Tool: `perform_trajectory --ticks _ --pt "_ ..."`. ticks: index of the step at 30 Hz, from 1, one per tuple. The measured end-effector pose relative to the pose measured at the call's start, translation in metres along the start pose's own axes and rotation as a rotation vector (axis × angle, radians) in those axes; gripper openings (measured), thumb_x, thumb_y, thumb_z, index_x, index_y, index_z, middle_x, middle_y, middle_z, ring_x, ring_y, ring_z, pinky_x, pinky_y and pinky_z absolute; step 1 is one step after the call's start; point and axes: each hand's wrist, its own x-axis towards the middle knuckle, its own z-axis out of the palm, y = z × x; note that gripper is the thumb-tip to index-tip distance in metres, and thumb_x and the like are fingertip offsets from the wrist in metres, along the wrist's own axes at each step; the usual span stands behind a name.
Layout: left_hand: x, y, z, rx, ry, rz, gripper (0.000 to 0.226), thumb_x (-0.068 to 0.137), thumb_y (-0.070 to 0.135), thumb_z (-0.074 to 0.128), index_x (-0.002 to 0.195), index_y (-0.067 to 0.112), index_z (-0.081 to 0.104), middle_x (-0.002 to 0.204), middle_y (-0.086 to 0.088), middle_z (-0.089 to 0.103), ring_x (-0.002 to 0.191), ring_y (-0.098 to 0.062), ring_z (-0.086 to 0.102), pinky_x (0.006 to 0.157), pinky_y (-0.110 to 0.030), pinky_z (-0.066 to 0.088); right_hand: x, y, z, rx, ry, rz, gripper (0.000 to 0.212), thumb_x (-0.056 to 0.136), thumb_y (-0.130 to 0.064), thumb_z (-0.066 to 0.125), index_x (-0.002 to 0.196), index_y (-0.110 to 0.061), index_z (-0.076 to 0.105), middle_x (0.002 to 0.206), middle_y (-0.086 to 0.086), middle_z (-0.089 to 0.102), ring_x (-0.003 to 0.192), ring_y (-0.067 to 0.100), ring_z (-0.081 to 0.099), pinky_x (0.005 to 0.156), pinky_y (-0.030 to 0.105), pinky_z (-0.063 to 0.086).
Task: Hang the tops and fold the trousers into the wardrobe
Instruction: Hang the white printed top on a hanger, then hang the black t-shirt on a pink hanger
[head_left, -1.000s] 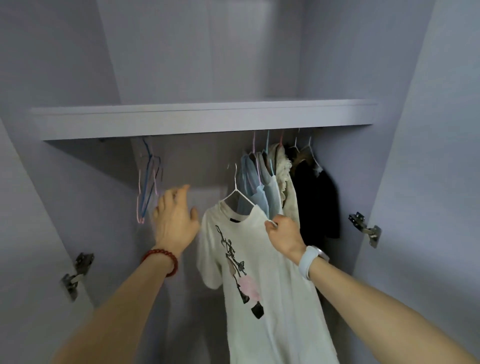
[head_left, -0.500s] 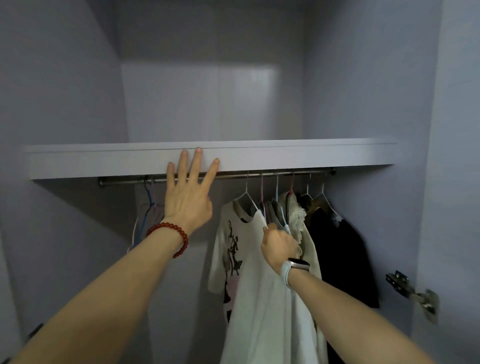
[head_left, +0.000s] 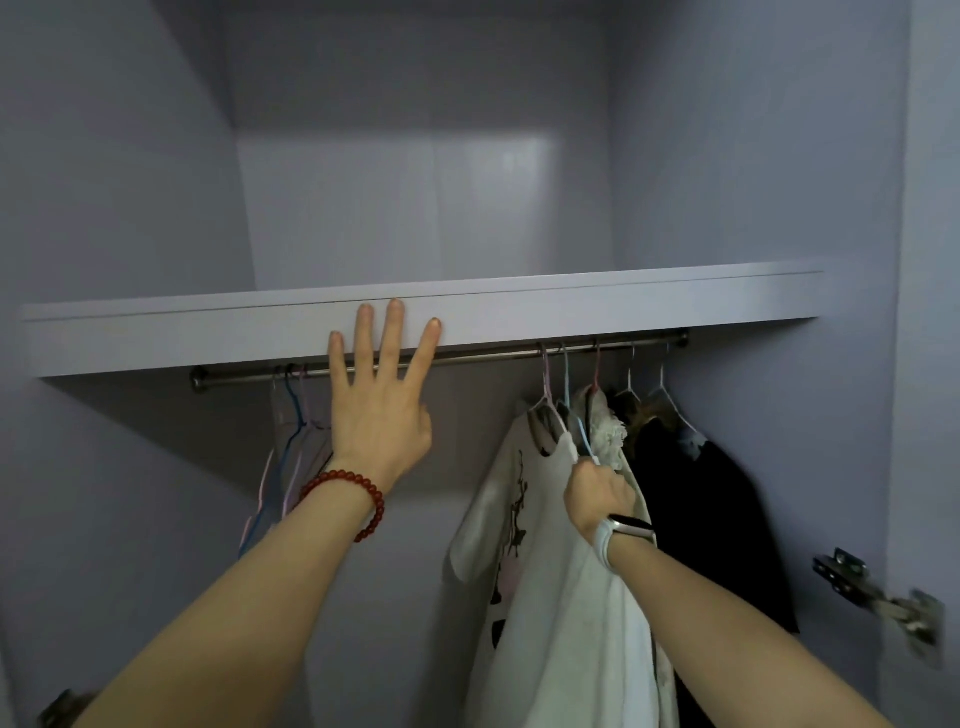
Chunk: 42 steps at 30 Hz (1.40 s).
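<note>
A white printed T-shirt (head_left: 524, 582) hangs on a hanger from the metal rail (head_left: 467, 357) under the wardrobe shelf (head_left: 597, 312). My right hand (head_left: 597, 496) grips the shirt's right shoulder at the hanger end. My left hand (head_left: 382, 395) is raised with straight spread fingers, the fingertips resting on the shelf's front edge. To the right of the shirt hang more tops: pale ones (head_left: 605, 431) and a black one (head_left: 727, 514).
Several bare coloured hangers (head_left: 291, 441) hang at the rail's left end. A door hinge (head_left: 883, 597) sticks out at the right side wall, and another shows at the bottom left (head_left: 65, 706). The compartment above the shelf (head_left: 415, 208) holds nothing visible.
The T-shirt's hanger went up onto the rail and now sits close against the other tops. My left hand rose to the shelf edge. The camera tilted upward.
</note>
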Motion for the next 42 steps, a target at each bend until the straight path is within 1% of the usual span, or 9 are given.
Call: perform_trajectory --ticks 6,11,14,17,23,27,31,35,42 --pt "-0.004 0.007 -0.018 -0.084 -0.159 -0.064 0.098 0.073 0.022 0.068 0.147 0.028 0.004 0.156 -0.015 0.007 0.142 -0.040 0.004 0.110 -0.059 0.003 -0.009 0.006 -0.007 0.105 -0.074 -0.064 0.030 0.097 -0.017 0.034 0.119 -0.007 0.051 0.117 0.014 0.058 0.113 0.034 0.053 0.089 0.038 0.044" --pt "-0.025 0.016 -0.044 -0.282 -0.325 -0.116 0.079 0.085 0.023 0.059 0.149 0.025 0.014 0.157 -0.012 0.002 0.143 -0.035 -0.002 0.112 -0.057 0.007 -0.038 0.012 -0.024 0.201 -0.171 -0.104 0.029 0.095 -0.017 0.039 0.120 -0.007 0.048 0.126 0.015 0.051 0.108 0.032 0.055 0.077 0.029 0.043" --pt "-0.059 0.027 -0.067 -0.453 -0.473 -0.225 0.069 0.091 0.024 0.051 0.149 0.024 0.014 0.157 -0.009 -0.003 0.144 -0.030 -0.006 0.115 -0.050 0.005 -0.070 0.018 -0.047 0.227 -0.231 -0.090 0.037 0.096 -0.016 0.040 0.131 -0.003 0.041 0.130 0.016 0.050 0.115 0.031 0.051 0.089 0.033 0.045" --pt "-0.102 0.047 -0.092 -0.628 -0.634 -0.318 0.060 0.094 0.029 0.046 0.148 0.023 0.019 0.156 -0.007 0.004 0.144 -0.024 0.003 0.116 -0.042 0.011 -0.117 0.026 -0.068 0.296 -0.263 -0.041 0.044 0.097 -0.017 0.040 0.140 -0.006 0.037 0.139 0.013 0.045 0.125 0.028 0.046 0.100 0.035 0.041" --pt "-0.191 0.114 -0.156 -1.002 -0.938 -0.334 0.045 0.093 0.023 0.050 0.137 0.016 0.043 0.140 -0.003 0.041 0.125 -0.020 0.044 0.101 -0.024 0.032 -0.243 0.088 -0.100 0.406 -0.517 0.081 0.029 0.096 -0.013 0.042 0.117 -0.008 0.061 0.112 0.008 0.065 0.104 0.021 0.060 0.087 0.022 0.043" --pt "-0.235 0.169 -0.191 -1.126 -1.113 -0.211 0.041 0.093 0.020 0.051 0.133 0.012 0.048 0.136 -0.006 0.048 0.124 -0.021 0.045 0.098 -0.021 0.032 -0.332 0.148 -0.130 0.333 -0.707 0.158 0.029 0.097 -0.012 0.042 0.115 -0.001 0.061 0.116 0.008 0.063 0.096 0.017 0.057 0.085 0.018 0.039" --pt "-0.275 0.248 -0.240 -1.241 -1.290 0.009 0.037 0.093 0.017 0.052 0.129 0.010 0.052 0.130 -0.008 0.051 0.117 -0.021 0.049 0.091 -0.018 0.032 -0.442 0.230 -0.162 0.317 -0.827 0.430 0.029 0.096 -0.008 0.040 0.119 -0.003 0.058 0.115 0.011 0.063 0.093 0.019 0.058 0.085 0.022 0.044" --pt "-0.297 0.332 -0.298 -1.390 -1.402 0.279 0.033 0.093 0.018 0.052 0.126 0.012 0.055 0.128 -0.004 0.052 0.117 -0.018 0.050 0.095 -0.019 0.033 -0.529 0.293 -0.210 0.311 -0.706 0.746 0.030 0.099 -0.016 0.038 0.119 -0.006 0.058 0.112 0.009 0.066 0.092 0.022 0.063 0.085 0.027 0.048" --pt "-0.313 0.509 -0.422 -1.575 -1.515 0.773 0.033 0.094 0.018 0.050 0.126 0.013 0.054 0.130 -0.002 0.053 0.117 -0.016 0.050 0.099 -0.027 0.039 -0.653 0.398 -0.317 0.264 -0.296 1.167 0.031 0.099 -0.013 0.038 0.118 -0.001 0.059 0.109 0.014 0.067 0.102 0.027 0.062 0.091 0.028 0.042"
